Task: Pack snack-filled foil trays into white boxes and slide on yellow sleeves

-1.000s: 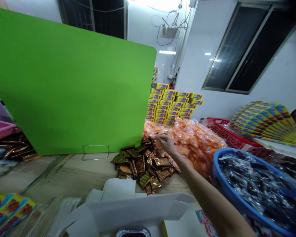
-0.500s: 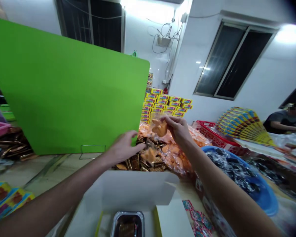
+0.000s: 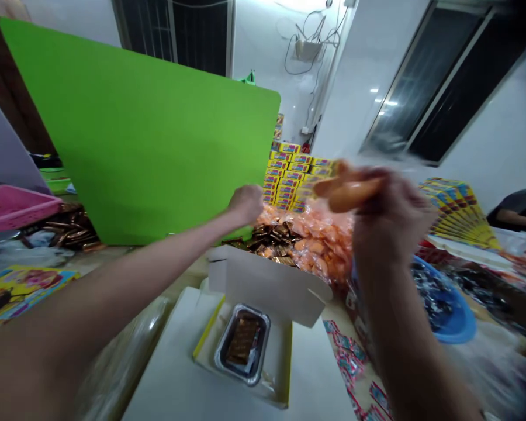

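Packet [image 3: 348, 193] in hand [image 3: 392, 219] above carton edge [image 3: 272, 286]

We see a pale tan table [image 3: 114, 257] carrying an open white cardboard box [image 3: 263, 286]; behind the box lie brown foil packets [image 3: 274, 237] and orange plastic packets [image 3: 319, 245].

This is a cramped packing workroom for bulk snack goods. Stacked yellow printed cartons [image 3: 284, 175] rise beyond the far edge of a long wooden worktable [image 3: 197, 266], which carries a loose heap of orange plastic sachets [image 3: 319, 245] and brown foil packets [image 3: 272, 237]. A round blue plastic basket [image 3: 458, 318] of silver-wrapped pieces sits towards the right, a seated co-worker [image 3: 517, 210] is further along, and glossy white walls [image 3: 368, 117] surround everything.
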### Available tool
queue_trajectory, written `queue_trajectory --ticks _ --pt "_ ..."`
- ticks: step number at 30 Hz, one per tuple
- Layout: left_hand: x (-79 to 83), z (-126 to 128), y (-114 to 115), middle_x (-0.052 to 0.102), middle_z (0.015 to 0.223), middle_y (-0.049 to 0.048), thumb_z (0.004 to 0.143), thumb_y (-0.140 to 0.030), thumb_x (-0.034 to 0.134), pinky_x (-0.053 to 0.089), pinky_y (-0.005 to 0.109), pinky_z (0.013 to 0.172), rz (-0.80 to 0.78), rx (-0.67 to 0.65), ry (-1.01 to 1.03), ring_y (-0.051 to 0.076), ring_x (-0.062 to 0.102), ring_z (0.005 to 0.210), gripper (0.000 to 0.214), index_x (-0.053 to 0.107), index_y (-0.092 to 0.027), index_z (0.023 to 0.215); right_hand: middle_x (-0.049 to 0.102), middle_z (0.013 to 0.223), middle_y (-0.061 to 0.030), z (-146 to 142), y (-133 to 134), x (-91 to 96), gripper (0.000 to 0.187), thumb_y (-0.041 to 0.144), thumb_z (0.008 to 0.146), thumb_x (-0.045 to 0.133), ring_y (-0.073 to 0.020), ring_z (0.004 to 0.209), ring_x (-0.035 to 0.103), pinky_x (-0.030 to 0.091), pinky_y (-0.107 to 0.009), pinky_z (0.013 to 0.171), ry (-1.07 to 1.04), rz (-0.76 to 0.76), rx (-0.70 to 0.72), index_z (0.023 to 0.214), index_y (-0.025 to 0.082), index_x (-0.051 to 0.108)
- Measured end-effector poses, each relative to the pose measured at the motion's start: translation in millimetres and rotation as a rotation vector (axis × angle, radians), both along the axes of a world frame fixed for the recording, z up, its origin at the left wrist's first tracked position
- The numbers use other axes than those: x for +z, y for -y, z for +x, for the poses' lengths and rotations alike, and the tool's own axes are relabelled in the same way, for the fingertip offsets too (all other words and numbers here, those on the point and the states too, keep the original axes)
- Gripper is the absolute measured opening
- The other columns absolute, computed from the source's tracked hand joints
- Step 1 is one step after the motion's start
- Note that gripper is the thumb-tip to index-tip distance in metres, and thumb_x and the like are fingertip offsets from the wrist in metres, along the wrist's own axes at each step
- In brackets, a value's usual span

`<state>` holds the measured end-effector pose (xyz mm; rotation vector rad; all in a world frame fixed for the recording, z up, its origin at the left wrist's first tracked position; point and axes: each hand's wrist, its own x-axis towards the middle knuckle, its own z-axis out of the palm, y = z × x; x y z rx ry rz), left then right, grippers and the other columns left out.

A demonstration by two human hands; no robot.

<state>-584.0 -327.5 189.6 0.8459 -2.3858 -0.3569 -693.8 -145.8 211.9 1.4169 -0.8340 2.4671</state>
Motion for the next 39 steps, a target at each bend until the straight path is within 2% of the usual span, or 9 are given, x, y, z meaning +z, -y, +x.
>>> queue_trajectory --ticks 2,6,11,16,22,28,32,35,39 --pt "-0.4 15.1 11.3 0.063 0.096 0.0184 0.09 -0.034 0.044 0.045 0.032 0.072 0.128 0.014 -0.037 0.023 0.059 0.088 0.036 0.063 -0.004 0.096 0.064 0.083 0.0017 18.3 -34.8 5.1 0.031 0.01 0.091 0.046 -0.013 0.09 0.064 0.043 -0.035 0.093 -0.035 -0.007 -0.09 0.078 0.019 0.072" --pt "-31.1 79.0 16.7 0.035 0.144 0.0184 0.092 -0.057 0.031 0.045 0.036 0.084 0.421 -0.029 -0.415 0.022 0.044 0.119 0.06 0.038 -0.013 0.132 0.068 0.096 -0.0038 56.1 -87.4 -16.9 0.021 0.017 0.091 0.053 -0.0217 0.097 0.064 0.05 -0.042 0.088 -0.259 0.555 0.028 0.089 0.023 0.073" --pt "-138.7 158.3 -30.8 0.062 0.082 0.0062 0.083 -0.052 0.048 0.045 0.029 0.062 0.474 0.229 -0.401 0.016 0.056 0.069 0.041 0.059 -0.013 0.092 0.071 0.095 -0.0037 67.0 -84.8 -95.8 0.02 0.021 0.092 0.054 -0.0161 0.087 0.065 0.051 -0.029 0.075 -0.601 1.014 0.29 0.089 0.023 0.073" --pt "-225.2 170.7 -84.6 0.059 0.071 -0.0009 0.073 -0.033 0.058 0.036 0.023 0.054 0.533 0.112 0.063 0.012 0.05 0.058 0.016 0.056 -0.017 0.076 0.07 0.105 -0.0089 63.8 -49.1 -173.6 0.025 0.017 0.094 0.045 -0.0174 0.086 0.062 0.05 -0.032 0.074 -0.773 0.76 -0.008 0.101 0.019 0.069" --pt "-235.0 181.1 -121.1 0.042 0.054 -0.0056 0.069 -0.011 0.048 0.029 0.023 0.052 0.465 0.187 0.109 0.011 0.044 0.052 0.011 0.044 -0.02 0.062 0.069 0.108 -0.0104 76.7 -45.7 -229.8 0.028 0.013 0.092 0.045 -0.0197 0.095 0.061 0.052 -0.033 0.079 -1.162 0.79 0.02 0.11 0.018 0.065" --pt "-228.5 191.0 -147.6 0.063 0.092 0.0108 0.087 -0.033 0.044 0.048 0.035 0.08 0.094 0.258 0.128 0.023 0.061 0.087 0.025 0.056 -0.014 0.097 0.066 0.115 -0.0084 86.4 -66.0 -227.9 0.039 0.003 0.08 0.047 -0.0172 0.108 0.06 0.047 -0.03 0.093 -1.088 1.053 0.259 0.11 0.018 0.065" --pt "-225.2 169.5 -152.2 0.04 0.145 0.0181 0.086 -0.044 0.048 0.035 0.049 0.107 -0.222 -0.199 0.205 0.033 0.032 0.136 0.059 0.041 -0.013 0.136 0.067 0.113 -0.0064 91.4 -76.0 -228.7 0.039 0.003 0.077 0.046 -0.0157 0.108 0.06 0.046 -0.027 0.095 -0.977 1.068 0.29 0.107 0.019 0.066" --pt "-238.4 154.0 -146.9 0.035 0.149 0.0147 0.079 -0.048 0.058 0.037 0.057 0.103 -0.259 -0.441 0.383 0.037 0.031 0.137 0.075 0.034 -0.019 0.144 0.069 0.103 -0.0078 77.9 -87.3 -236.4 0.031 0.007 0.078 0.048 -0.0156 0.097 0.065 0.05 -0.025 0.086 -0.755 0.943 0.164 0.101 0.017 0.065" --pt "-260.2 149.4 -137.2 0.034 0.149 0.0117 0.073 -0.037 0.065 0.042 0.061 0.096 -0.292 -0.428 0.488 0.042 0.032 0.135 0.07 0.044 -0.026 0.139 0.069 0.102 -0.0092 11.2 -90.7 -248.8 0.02 0.011 0.083 0.049 -0.018 0.096 0.064 0.05 -0.031 0.086 -0.213 0.882 -0.283 0.09 0.018 0.066"
